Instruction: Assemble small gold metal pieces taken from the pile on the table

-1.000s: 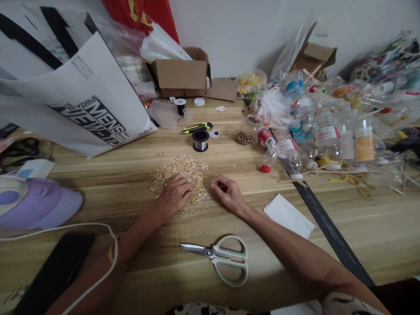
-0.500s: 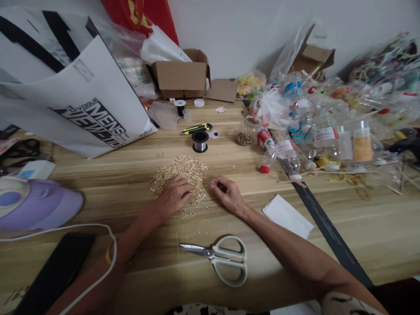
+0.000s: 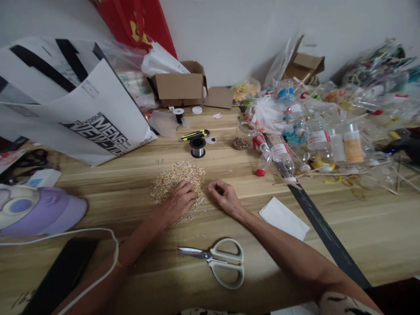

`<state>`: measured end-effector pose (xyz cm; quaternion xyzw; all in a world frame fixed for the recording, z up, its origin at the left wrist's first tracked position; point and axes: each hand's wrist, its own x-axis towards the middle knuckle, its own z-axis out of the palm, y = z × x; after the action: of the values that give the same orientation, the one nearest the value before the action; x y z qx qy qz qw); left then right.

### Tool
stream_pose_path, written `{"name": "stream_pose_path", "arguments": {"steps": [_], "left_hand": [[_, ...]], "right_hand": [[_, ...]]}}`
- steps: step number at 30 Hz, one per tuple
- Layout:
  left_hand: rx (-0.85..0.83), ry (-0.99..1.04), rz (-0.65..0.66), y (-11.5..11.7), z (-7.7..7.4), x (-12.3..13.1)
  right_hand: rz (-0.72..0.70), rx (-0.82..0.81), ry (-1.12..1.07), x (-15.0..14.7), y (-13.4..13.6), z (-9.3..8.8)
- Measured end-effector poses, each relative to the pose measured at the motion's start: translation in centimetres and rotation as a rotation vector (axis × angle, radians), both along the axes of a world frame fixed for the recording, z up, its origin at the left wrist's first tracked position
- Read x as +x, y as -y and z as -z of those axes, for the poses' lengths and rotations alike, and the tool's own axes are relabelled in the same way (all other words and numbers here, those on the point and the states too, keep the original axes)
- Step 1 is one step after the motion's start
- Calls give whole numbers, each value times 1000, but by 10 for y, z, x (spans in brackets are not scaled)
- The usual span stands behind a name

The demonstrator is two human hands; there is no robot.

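Observation:
A heap of small gold and silver metal pieces [image 3: 177, 173], like jewellery findings, lies on the wooden table. My left hand [image 3: 180, 199] rests on the heap's near right side, fingers bent and closed together, fingertips among the pieces; what they hold is too small to make out. Just right of the heap, my right hand [image 3: 225, 197] lies on its side with thumb and fingers curled into a pinch. Anything inside that pinch is hidden. A thin chain with a ring [image 3: 189, 217] lies below the left hand. Nearer to me are scissors with pale handles [image 3: 226, 259], blades pointing left.
Behind the heap are a wire spool [image 3: 197, 148], a yellow-black utility knife [image 3: 194, 135] and a jar of beads [image 3: 242, 142]. Plastic bottles [image 3: 282, 153] crowd the right. A white bag [image 3: 98, 118], phone [image 3: 61, 275] and white cable [image 3: 114, 249] occupy the left.
The camera view has tilted slightly, so the scene sits a little lower. My left hand has shifted slightly on the heap; the right hand keeps its pinch beside it.

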<state>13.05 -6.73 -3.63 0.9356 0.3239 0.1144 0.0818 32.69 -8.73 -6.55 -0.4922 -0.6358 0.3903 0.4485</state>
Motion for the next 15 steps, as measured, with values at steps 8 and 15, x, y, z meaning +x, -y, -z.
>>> {"name": "stream_pose_path", "arguments": {"steps": [8, 15], "left_hand": [[39, -26, 0, -6, 3, -1], [10, 2, -30, -3, 2, -3]], "right_hand": [[1, -6, -6, 1, 0, 1], [-9, -6, 1, 0, 0, 2]]}}
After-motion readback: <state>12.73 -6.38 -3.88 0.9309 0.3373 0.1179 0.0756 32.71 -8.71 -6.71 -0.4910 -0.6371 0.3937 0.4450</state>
